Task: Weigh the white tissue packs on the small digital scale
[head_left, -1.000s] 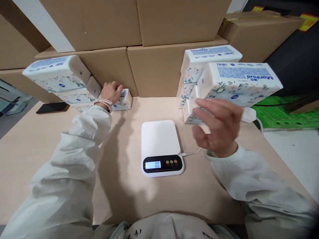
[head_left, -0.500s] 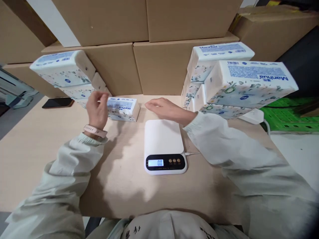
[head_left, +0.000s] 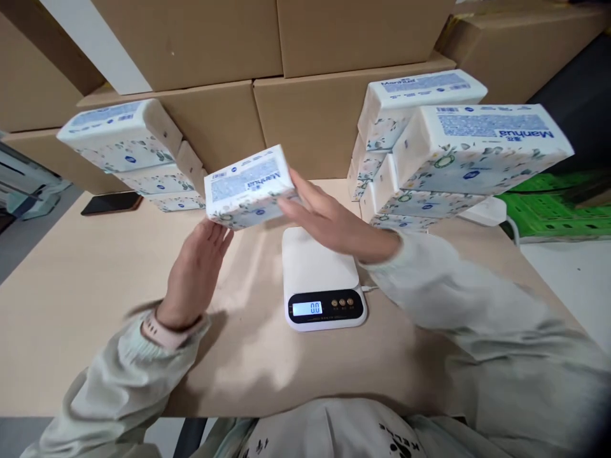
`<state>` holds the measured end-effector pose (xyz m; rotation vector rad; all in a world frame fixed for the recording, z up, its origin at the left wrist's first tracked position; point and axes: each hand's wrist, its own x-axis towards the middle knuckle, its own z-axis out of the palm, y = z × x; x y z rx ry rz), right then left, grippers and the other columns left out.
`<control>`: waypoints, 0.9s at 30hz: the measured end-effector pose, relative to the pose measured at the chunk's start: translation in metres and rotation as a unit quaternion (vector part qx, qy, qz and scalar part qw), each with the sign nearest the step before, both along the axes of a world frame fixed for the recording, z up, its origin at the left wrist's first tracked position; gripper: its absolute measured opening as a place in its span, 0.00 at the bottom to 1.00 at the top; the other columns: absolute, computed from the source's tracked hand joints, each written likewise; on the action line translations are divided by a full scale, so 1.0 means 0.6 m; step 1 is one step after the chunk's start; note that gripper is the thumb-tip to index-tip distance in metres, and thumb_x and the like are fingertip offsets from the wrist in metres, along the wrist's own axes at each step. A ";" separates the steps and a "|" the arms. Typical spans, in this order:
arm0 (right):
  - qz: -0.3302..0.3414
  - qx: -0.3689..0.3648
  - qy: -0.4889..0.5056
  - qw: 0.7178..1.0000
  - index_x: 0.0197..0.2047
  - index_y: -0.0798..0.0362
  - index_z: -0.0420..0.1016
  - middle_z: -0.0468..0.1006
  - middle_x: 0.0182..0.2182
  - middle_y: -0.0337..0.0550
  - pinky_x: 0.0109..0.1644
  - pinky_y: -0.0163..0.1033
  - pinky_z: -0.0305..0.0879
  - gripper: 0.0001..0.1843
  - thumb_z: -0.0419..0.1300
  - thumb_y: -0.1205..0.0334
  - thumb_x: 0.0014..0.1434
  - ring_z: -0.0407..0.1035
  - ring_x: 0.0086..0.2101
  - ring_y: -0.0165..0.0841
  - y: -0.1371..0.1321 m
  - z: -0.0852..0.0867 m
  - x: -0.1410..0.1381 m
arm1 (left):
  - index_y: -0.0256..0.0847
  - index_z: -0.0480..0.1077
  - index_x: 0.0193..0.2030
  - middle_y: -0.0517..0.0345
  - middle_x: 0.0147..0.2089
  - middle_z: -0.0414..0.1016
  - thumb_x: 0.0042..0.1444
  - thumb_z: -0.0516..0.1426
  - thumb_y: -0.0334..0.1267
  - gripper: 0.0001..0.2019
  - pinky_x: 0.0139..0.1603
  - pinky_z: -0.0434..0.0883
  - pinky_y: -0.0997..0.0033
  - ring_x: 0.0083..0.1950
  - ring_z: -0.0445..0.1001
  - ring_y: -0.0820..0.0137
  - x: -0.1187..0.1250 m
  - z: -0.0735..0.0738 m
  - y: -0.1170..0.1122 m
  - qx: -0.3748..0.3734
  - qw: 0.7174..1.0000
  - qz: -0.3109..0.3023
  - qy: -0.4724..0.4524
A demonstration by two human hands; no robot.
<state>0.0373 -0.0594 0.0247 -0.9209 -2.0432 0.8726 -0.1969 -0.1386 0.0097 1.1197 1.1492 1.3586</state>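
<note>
A white pack of tissues (head_left: 251, 187) with blue print is raised off the table and tilted, its right end higher. My right hand (head_left: 329, 219) grips that right end, thumb and fingers on either side of it. Beneath the lower left corner is my left hand (head_left: 198, 264), its fingertips partly hidden behind the pack and bearing on it. A pink band circles the left wrist. Below my right hand sits a white digital scale (head_left: 319, 261), its lit display reading 0.0.
Stacked tissue packs stand at the left (head_left: 119, 137) and at the right (head_left: 482, 152). A phone (head_left: 111, 203) lies near the table's left edge. Cardboard boxes (head_left: 305, 127) wall off the back. A cable runs from the scale's right side.
The tissue pack has come up off the table between my hands and tilted. My right hand has closed on its right end; my left hand has moved down and under its left end.
</note>
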 end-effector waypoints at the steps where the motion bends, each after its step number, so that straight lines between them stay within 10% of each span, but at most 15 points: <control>1: 0.008 -0.003 -0.002 1.000 0.80 0.40 0.57 0.66 0.76 0.40 0.78 0.58 0.65 0.38 0.54 0.37 0.74 0.63 0.73 0.44 -0.032 0.007 0.029 | 0.54 0.79 0.64 0.61 0.78 0.66 0.71 0.56 0.56 0.21 0.87 0.54 0.52 0.85 0.54 0.57 0.012 0.007 -0.022 0.004 1.000 -0.017 0.005; 8: -0.057 -0.049 -0.034 0.997 0.83 0.30 0.38 0.56 0.80 0.34 0.77 0.60 0.68 0.44 0.57 0.53 0.75 0.60 0.76 0.46 -0.204 -0.056 0.157 | 0.61 0.65 0.78 0.67 0.82 0.57 0.71 0.58 0.55 0.30 0.88 0.51 0.47 0.86 0.50 0.53 0.049 -0.007 -0.098 -0.052 0.986 -0.148 0.061; 13: -0.086 -0.072 -0.022 0.993 0.83 0.32 0.45 0.60 0.79 0.39 0.78 0.61 0.66 0.39 0.56 0.53 0.75 0.61 0.75 0.45 -0.207 -0.117 0.167 | 0.60 0.67 0.76 0.64 0.81 0.59 0.70 0.59 0.57 0.30 0.87 0.50 0.41 0.85 0.52 0.51 0.058 -0.042 -0.100 -0.094 0.983 -0.141 0.063; 21: -0.310 0.052 0.116 0.942 0.70 0.43 0.74 0.83 0.61 0.50 0.66 0.64 0.75 0.24 0.56 0.52 0.75 0.81 0.56 0.47 -0.199 -0.180 0.195 | 0.54 0.74 0.69 0.56 0.79 0.65 0.70 0.59 0.57 0.25 0.86 0.56 0.46 0.83 0.57 0.54 0.035 -0.143 -0.095 -0.061 0.998 0.033 -0.001; 27: -0.331 0.033 0.128 0.934 0.63 0.43 0.80 0.86 0.55 0.47 0.60 0.58 0.78 0.20 0.56 0.50 0.75 0.83 0.50 0.44 -0.195 -0.187 0.192 | 0.47 0.77 0.64 0.49 0.74 0.71 0.65 0.61 0.63 0.28 0.82 0.62 0.42 0.78 0.67 0.51 0.032 -0.147 -0.082 -0.069 0.995 0.069 -0.017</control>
